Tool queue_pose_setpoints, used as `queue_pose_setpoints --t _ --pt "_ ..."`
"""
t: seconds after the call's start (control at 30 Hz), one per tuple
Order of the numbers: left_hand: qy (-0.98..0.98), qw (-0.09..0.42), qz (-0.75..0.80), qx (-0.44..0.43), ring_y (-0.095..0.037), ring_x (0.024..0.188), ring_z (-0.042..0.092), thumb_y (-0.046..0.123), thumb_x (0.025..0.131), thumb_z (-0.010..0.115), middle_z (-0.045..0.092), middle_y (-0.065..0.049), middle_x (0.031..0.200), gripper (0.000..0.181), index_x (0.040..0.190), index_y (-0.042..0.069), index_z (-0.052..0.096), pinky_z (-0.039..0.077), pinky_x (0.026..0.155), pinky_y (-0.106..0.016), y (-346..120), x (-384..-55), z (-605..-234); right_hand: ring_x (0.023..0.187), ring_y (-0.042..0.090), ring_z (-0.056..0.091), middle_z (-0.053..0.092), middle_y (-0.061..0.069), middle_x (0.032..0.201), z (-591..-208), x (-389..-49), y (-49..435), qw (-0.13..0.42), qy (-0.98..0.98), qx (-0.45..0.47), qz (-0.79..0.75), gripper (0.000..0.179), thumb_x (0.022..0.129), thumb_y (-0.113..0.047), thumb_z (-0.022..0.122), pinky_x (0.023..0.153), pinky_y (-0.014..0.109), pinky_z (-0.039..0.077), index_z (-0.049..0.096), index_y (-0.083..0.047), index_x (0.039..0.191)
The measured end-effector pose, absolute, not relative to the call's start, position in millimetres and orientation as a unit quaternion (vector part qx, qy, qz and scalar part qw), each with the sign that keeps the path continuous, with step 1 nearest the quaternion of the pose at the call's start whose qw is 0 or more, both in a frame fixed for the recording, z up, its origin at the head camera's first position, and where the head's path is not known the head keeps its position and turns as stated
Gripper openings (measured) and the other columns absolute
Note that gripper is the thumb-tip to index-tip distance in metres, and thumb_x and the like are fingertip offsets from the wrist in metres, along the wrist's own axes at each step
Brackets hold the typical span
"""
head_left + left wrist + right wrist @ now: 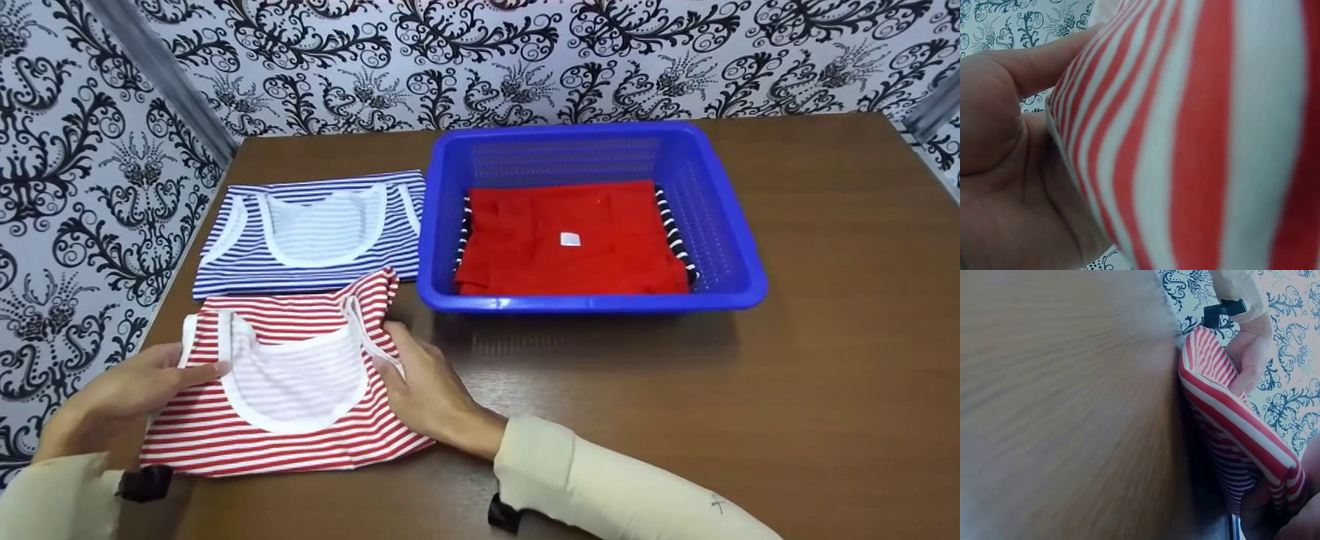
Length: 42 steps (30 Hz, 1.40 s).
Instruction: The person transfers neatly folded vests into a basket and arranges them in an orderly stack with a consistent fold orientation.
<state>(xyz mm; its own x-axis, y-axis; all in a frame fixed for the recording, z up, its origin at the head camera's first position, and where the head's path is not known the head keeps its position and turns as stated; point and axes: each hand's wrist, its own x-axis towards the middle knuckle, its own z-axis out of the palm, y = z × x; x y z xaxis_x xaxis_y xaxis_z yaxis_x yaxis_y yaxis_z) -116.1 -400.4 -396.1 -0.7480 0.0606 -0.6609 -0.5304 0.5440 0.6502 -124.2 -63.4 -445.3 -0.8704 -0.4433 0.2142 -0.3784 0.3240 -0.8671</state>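
A folded tank top (202,439) with red and white stripes and white trim is held by both hands at the near left, its near part raised off the table. The left hand (131,390) grips its left side, thumb over the front by the white strap. In the left wrist view the fingers of that hand (1010,163) go behind the striped cloth. The right hand (431,386) grips the opposite side at the armhole, where the cloth bunches up. The right wrist view shows the striped tank top (1235,416) edge-on above the table, between the hands.
Behind it lies a folded blue-and-white striped tank top (330,277), flat beside a blue plastic basket (592,303). The basket holds a folded red garment (525,259) over black-and-white striped cloth (673,232). Brown table (847,337) extends right; patterned walls (517,67) border it.
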Motion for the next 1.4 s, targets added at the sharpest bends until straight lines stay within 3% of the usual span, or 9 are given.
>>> queue_pose_setpoints --t 0.3,0.83,1.03,1.4 --pt "0.829 0.317 0.441 -0.133 -0.027 0.078 0.07 0.044 0.102 0.051 0.072 -0.009 0.091 0.056 0.128 -0.005 0.05 0.058 0.07 -0.039 -405 -112 -395 0.101 0.015 0.062 0.066 0.008 0.111 -434 -124 -63 0.018 0.801 -0.276 -0.53 0.029 0.101 -0.009 0.051 0.091 0.028 0.051 0.052 -0.007 0.13" --pt "0.828 0.295 0.447 -0.167 -0.028 0.078 0.069 0.056 0.097 0.052 0.071 -0.009 0.094 0.077 0.145 0.0 0.031 0.057 0.069 -0.041 -401 -107 -386 0.105 0.015 0.061 0.066 0.006 0.116 -414 -131 -57 0.017 0.798 -0.28 -0.534 0.03 0.102 -0.011 0.051 0.095 0.028 0.05 0.053 -0.006 0.131" --pt "0.827 0.286 0.457 -0.16 -0.028 0.074 0.069 0.054 0.098 0.052 0.071 -0.01 0.092 0.073 0.143 0.0 0.032 0.058 0.066 -0.042 -399 -109 -383 0.111 0.016 0.06 0.064 0.008 0.121 -404 -135 -52 0.006 0.793 -0.288 -0.537 0.033 0.101 -0.009 0.052 0.1 0.029 0.048 0.053 -0.004 0.133" --pt "0.809 0.262 0.499 -0.169 -0.03 0.084 0.07 0.056 0.095 0.057 0.072 -0.009 0.103 0.074 0.145 0.007 0.035 0.058 0.074 -0.043 -394 -118 -377 0.109 0.018 0.061 0.065 0.009 0.12 -385 -146 -37 0.01 0.796 -0.278 -0.537 0.036 0.101 -0.01 0.051 0.1 0.033 0.048 0.051 -0.003 0.136"
